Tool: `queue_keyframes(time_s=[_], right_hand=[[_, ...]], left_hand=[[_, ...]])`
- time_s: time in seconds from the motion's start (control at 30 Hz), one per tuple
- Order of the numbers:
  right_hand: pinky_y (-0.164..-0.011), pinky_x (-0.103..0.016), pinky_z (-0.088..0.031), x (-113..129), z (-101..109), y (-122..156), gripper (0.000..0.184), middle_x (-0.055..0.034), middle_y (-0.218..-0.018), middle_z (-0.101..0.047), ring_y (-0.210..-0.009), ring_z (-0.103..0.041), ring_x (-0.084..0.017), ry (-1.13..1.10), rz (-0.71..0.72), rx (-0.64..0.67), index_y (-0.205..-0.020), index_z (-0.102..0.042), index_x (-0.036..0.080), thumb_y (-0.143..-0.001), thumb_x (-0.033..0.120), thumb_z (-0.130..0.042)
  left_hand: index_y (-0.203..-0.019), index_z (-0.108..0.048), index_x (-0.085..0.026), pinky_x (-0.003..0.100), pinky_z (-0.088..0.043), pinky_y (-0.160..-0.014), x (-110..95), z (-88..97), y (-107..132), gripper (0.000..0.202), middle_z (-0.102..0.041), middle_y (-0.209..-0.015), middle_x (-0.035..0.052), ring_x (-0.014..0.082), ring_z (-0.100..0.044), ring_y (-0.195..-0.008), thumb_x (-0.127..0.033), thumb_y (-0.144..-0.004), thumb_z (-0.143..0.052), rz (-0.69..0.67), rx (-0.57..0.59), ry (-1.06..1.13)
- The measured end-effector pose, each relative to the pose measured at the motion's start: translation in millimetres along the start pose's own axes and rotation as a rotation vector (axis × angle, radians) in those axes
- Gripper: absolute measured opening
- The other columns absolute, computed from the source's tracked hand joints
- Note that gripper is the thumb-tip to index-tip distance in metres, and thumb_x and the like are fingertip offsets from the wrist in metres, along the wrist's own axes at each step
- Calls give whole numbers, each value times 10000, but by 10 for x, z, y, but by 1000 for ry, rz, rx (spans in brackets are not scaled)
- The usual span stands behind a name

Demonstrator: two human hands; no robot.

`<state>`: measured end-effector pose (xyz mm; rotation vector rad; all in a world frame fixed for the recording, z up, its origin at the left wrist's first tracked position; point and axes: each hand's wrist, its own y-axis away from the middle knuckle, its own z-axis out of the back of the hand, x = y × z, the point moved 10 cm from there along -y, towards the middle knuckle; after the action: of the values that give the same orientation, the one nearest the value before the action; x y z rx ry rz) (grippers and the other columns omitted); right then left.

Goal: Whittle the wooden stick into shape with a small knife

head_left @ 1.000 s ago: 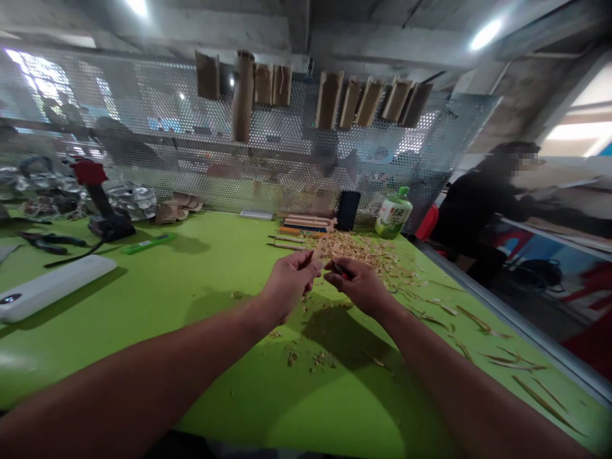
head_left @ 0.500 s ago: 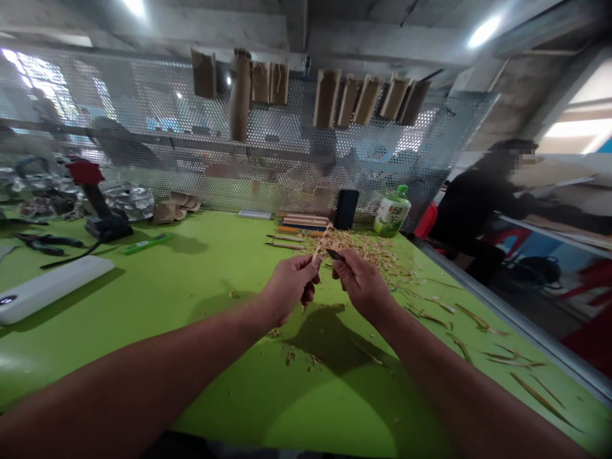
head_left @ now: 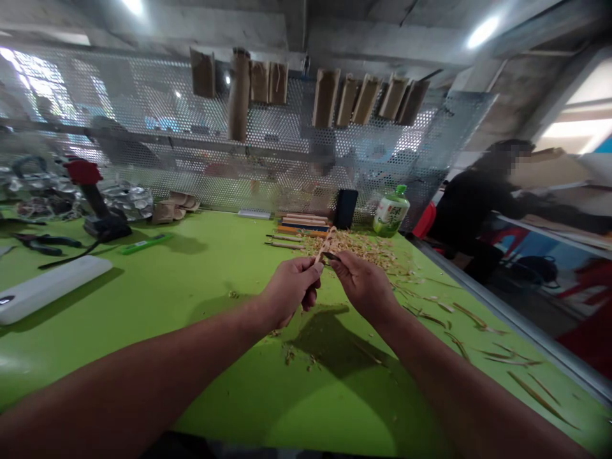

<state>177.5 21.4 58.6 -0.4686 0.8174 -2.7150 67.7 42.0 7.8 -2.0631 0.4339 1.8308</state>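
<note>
While the left hand [head_left: 289, 290] pinches a slim wooden stick [head_left: 326, 244] in a tight grip, tilted up just above the thumb, the right hand [head_left: 363, 284] holds a small dark-bladed knife [head_left: 331, 256] in a narrow fingertip grip, its blade against the stick, both over the green tabletop [head_left: 306, 408] strewn with wood shavings [head_left: 349, 247]. Just beyond lie thin wooden sticks [head_left: 284, 242], near a black upright block [head_left: 345, 208] and a green-capped bottle [head_left: 391, 211]. Farther off, paper bags [head_left: 325, 97] hang on a perforated metal panel [head_left: 143, 185], and a seated person [head_left: 478, 197] is off to the right.
</note>
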Motion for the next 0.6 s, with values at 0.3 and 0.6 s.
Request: queue_keyframes(time_s=[0.3,0.6], right_hand=[[-520,-258,-220,19,16,11,405,-28,-680,-623,-560,-516,-161,110,-32,-19,-842,-582,221,-968,504,-321],[-524,-263,-226,4,7,4,409,-35,-709,-634,-592,-543,-174,100,-38,2,-856,-578,223,-968,510,-309]], left_hand=[[-733,-532,-158,178,-328,-326,-18,6,18,191,-474,-568,-55,45,-404,-357,-268,-886,-504,28,-15,-5],[-713,-500,-170,172,-314,-326,5,10,11,204,-460,-565,-60,47,-401,-359,-292,-875,-513,48,-16,-3]])
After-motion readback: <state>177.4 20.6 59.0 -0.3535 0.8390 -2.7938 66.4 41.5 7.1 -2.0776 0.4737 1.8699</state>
